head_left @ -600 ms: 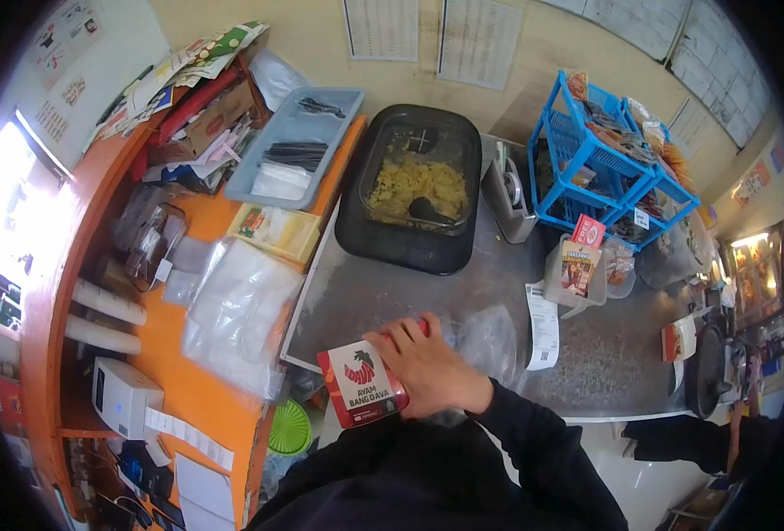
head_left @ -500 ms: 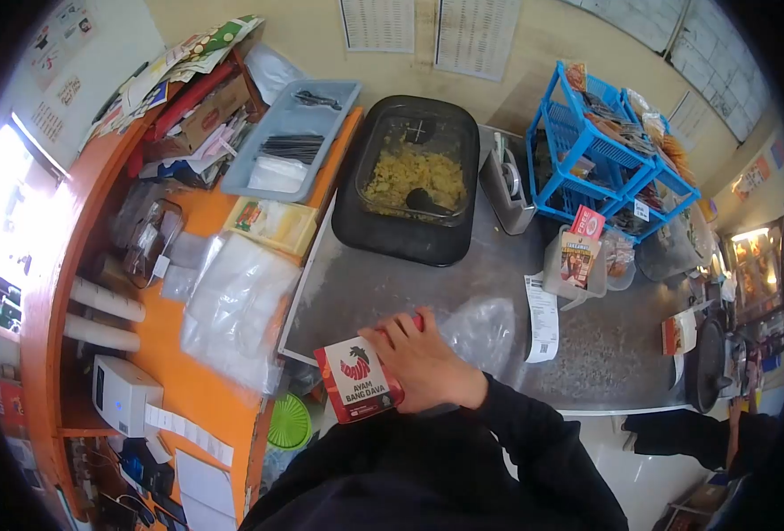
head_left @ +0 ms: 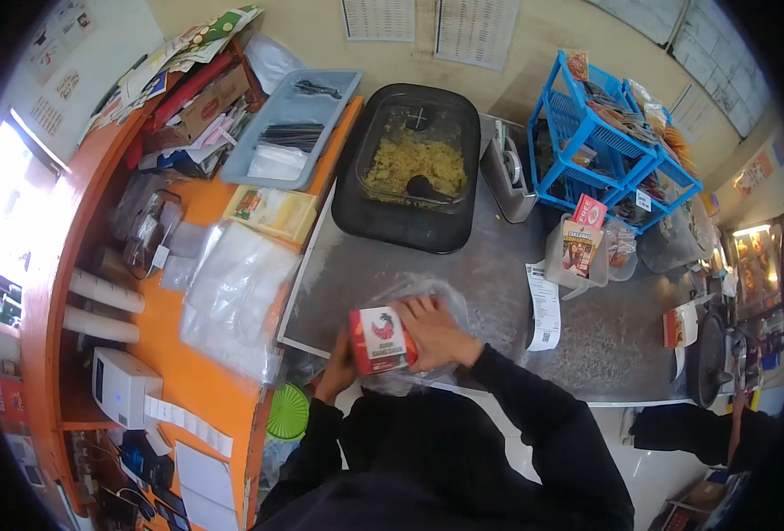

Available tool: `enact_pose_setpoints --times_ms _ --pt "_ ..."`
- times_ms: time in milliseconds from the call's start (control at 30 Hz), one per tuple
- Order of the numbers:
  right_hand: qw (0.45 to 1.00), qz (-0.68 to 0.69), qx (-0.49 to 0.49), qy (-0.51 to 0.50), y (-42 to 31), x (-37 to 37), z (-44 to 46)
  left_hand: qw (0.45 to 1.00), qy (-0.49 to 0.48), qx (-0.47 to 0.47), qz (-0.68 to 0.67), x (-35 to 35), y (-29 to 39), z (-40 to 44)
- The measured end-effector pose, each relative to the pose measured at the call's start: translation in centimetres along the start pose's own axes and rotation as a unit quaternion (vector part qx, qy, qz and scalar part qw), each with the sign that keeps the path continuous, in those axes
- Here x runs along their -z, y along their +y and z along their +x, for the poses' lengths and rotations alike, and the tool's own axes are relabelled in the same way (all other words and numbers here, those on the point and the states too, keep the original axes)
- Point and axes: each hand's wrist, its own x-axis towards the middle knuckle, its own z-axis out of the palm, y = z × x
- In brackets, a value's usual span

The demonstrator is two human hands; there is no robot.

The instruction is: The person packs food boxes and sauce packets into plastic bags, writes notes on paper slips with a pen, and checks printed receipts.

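Observation:
A red and white food box (head_left: pixel 381 340) with a printed label is held near the front edge of the metal table. My right hand (head_left: pixel 436 334) grips its right side, fingers bent over the top corner. At the left side is my left hand (head_left: pixel 338 365), closed against the box with its fingertips partly hidden behind it. A clear plastic bag (head_left: pixel 445 296) spreads behind and below the box; whether the box is inside it I cannot tell.
Beyond the box stands a black tray (head_left: pixel 356 221) with a clear container of yellow food (head_left: pixel 417 165). A receipt (head_left: pixel 544 305), a white tub (head_left: pixel 565 273) and blue racks (head_left: pixel 620 142) are on the right. Plastic bags (head_left: pixel 237 296) lie on the orange counter (head_left: pixel 170 367).
My left hand has come into view at the box's left side. The box has moved right and up and turned more upright. The plastic bag has shifted left, around the box.

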Motion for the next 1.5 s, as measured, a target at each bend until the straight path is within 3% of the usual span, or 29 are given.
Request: enact_pose_setpoints --times_ms 100,233,333,467,533,600,667,700,733,800,867,933,1000,1033,1100,1133,1200,1267,1367,1500 --pt "1.000 -0.017 -0.003 0.024 1.2 -0.7 -1.4 0.995 0.019 -0.035 0.086 2.5 3.3 1.4" --pt "0.996 -0.003 -0.088 0.007 0.6 0.4 -2.6 0.981 -0.013 -0.091 0.171 2.2 10.9 3.1" --pt "0.992 0.015 -0.126 -0.006 1.7 1.7 -2.8 0.960 -0.083 0.047 0.262 1.4 15.2 1.3" --pt "0.985 -0.041 -0.165 0.027 2.5 -1.0 -3.3 0.967 0.045 -0.025 0.248 1.7 14.0 -0.6" --pt "0.984 -0.052 -0.164 0.052 2.5 -2.6 -3.5 0.960 0.119 -0.083 0.238 1.8 17.6 1.5" --pt "0.979 -0.086 -0.186 -0.007 1.6 -2.4 -3.3 0.964 0.112 -0.166 0.174 -0.2 18.7 3.0" --pt "0.975 -0.088 -0.206 -0.007 0.8 -1.9 -3.1 0.953 0.016 -0.302 -0.023 -4.4 20.1 2.8" --pt "0.974 -0.072 -0.216 0.020 0.5 -1.5 -3.2 0.940 -0.147 -0.125 -0.282 -4.6 23.9 1.9" --pt "0.972 -0.055 -0.225 0.048 0.3 -1.1 -3.3 0.831 -0.191 0.107 -0.511 -4.9 27.7 0.9" --pt "0.970 -0.075 -0.220 0.075 -0.5 -0.1 -3.6 0.903 -0.153 -0.022 -0.401 -5.1 27.5 1.1" --pt "0.966 -0.143 -0.196 0.093 0.5 -1.2 -4.2 0.922 -0.043 -0.317 -0.220 -4.3 26.2 2.0" --pt "0.961 -0.152 -0.208 0.098 1.2 -2.2 -5.2 0.926 -0.034 -0.375 -0.035 0.4 25.5 3.7" --pt "0.942 -0.220 -0.239 0.085 1.6 -3.3 -5.3 0.931 0.061 -0.359 -0.032 3.3 20.8 3.1" --pt "0.952 -0.177 -0.231 0.093 1.3 -2.6 -5.5 0.937 0.205 -0.282 -0.030 3.9 18.0 3.4" --pt "0.967 -0.089 -0.215 0.107 0.2 -0.6 -6.1 0.916 0.344 -0.074 -0.194 3.2 11.3 5.5" --pt "0.965 -0.083 -0.223 0.111 -0.1 -0.5 -6.2 0.873 0.332 0.053 -0.354 2.2 7.1 6.6" --pt "0.961 -0.072 -0.235 0.124 -0.4 -0.3 -5.9 0.798 0.146 0.282 -0.513 -1.8 -1.1 5.3" --pt "0.959 -0.088 -0.220 0.155 0.7 -1.6 -5.9 0.692 0.059 0.292 -0.658 -5.0 1.2 3.1" --pt "0.960 -0.057 -0.239 0.138 0.5 -1.1 -5.7 0.660 0.008 0.326 -0.677 -5.8 6.2 1.7" --pt "0.960 -0.022 -0.249 0.125 -1.4 1.3 -4.4 0.712 -0.064 0.345 -0.608 -5.2 5.0 0.2"
